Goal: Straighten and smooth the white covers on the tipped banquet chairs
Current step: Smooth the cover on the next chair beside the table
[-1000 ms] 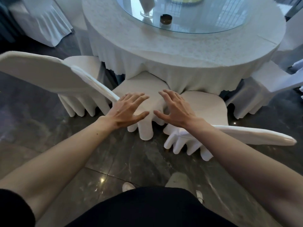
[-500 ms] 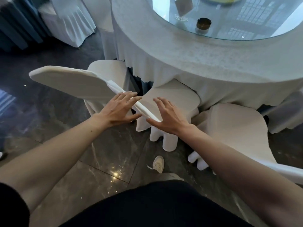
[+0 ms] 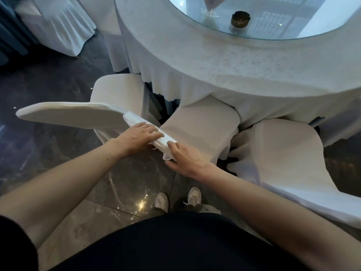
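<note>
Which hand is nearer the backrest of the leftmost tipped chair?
Left. The left hand lies right beside that backrest; the right hand holds the next chair's cover edge farther right.

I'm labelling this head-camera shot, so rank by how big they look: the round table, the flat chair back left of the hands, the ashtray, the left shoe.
1. round table
2. flat chair back
3. ashtray and left shoe: about alike, shoe partly hidden, so unranked.

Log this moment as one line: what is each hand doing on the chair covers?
phase: smoothing | left hand: flat on middle chair cover, top edge | right hand: pinches same edge's end
</note>
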`<state>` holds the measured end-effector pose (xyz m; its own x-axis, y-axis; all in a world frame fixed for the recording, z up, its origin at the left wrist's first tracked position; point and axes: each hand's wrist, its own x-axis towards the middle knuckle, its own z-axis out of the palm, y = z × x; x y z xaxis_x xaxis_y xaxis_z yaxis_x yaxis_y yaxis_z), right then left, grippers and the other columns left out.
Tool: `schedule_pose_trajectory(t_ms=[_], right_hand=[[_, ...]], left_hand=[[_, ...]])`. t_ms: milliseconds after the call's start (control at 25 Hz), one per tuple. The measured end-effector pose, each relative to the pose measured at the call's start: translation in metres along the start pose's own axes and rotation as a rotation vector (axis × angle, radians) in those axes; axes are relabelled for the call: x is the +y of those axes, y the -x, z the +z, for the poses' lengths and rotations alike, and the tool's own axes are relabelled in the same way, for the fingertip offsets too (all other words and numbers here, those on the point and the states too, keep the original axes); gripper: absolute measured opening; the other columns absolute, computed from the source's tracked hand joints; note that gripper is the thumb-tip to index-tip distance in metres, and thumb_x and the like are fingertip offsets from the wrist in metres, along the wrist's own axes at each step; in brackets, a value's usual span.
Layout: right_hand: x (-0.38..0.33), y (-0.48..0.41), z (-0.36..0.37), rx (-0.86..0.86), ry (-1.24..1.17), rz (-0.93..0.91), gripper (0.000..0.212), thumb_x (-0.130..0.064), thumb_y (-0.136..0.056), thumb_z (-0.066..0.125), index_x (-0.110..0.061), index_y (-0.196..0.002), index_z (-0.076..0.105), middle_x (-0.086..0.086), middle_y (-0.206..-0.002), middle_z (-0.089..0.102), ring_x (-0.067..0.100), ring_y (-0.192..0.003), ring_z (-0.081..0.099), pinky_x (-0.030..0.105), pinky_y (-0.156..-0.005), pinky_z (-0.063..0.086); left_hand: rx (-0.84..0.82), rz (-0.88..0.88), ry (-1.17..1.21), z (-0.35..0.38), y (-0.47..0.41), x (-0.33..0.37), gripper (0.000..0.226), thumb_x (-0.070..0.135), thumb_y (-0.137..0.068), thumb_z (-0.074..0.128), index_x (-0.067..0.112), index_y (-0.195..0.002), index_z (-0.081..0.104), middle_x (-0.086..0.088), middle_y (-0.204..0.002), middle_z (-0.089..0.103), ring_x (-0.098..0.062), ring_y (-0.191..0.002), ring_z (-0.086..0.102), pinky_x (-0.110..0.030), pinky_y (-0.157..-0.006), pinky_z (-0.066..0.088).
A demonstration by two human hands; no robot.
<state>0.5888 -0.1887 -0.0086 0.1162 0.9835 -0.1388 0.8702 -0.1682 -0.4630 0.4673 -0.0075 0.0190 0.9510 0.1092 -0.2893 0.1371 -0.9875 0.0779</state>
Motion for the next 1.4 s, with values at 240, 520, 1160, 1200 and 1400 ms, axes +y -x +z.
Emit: schedule_pose_trajectory(t_ms=[240,520,1160,1200,1400], right_hand=[[-0.016,-0.027,0.012,-0.033,0.024,0.283,0.038,-0.016,-0.091,0.053,-0.013,-0.127,0.04,0.015,-0.103,0.062,0.034,-0.083,0.061,0.046,-0.073,0.053],[-0.007,0.008,0.01,-0.082,-0.019,0.27,0.021,-0.013,-0.084,0.056,-0.014,-0.099,0.042,0.016,-0.087,0.063,0.03,-0.068,0.052,0.035,-0.057,0.038],[0.115,0.256,-0.025,-0.19,0.129,0.104,0.032,-0.015,-0.091,0.053,-0.017,-0.12,0.04,0.01,-0.107,0.061,0.031,-0.086,0.06,0.05,-0.073,0.052],[0.121,0.266,-0.027,-0.18,0.121,0.099,0.032,-0.015,-0.091,0.053,-0.017,-0.121,0.04,0.01,-0.107,0.06,0.03,-0.086,0.059,0.05,-0.073,0.052],[0.125,0.273,-0.019,-0.151,0.174,0.015,0.03,-0.016,-0.091,0.05,-0.012,-0.12,0.044,0.011,-0.108,0.062,0.033,-0.089,0.06,0.047,-0.073,0.049]], left_hand=[[-0.074,0.014,-0.056,0.004,-0.019,-0.038,0.028,0.018,-0.081,0.059,0.026,-0.108,0.061,0.002,-0.102,0.068,-0.022,-0.091,0.063,-0.037,-0.074,0.048],[-0.075,0.164,-0.169,0.007,-0.019,-0.017,0.025,0.034,-0.082,0.054,0.038,-0.107,0.054,0.004,-0.091,0.068,-0.022,-0.078,0.065,-0.031,-0.058,0.033],[0.228,0.161,0.395,0.067,-0.021,0.249,0.045,0.014,-0.074,0.073,0.023,-0.116,0.062,0.001,-0.101,0.071,-0.023,-0.08,0.065,-0.025,-0.063,0.036],[0.236,0.147,0.392,0.067,-0.023,0.262,0.045,0.014,-0.074,0.073,0.023,-0.117,0.062,0.001,-0.101,0.071,-0.024,-0.08,0.065,-0.026,-0.064,0.036],[0.309,-0.011,0.351,0.076,-0.008,0.274,0.04,0.024,-0.08,0.072,0.026,-0.118,0.06,0.004,-0.108,0.07,-0.026,-0.084,0.067,-0.036,-0.063,0.044]])
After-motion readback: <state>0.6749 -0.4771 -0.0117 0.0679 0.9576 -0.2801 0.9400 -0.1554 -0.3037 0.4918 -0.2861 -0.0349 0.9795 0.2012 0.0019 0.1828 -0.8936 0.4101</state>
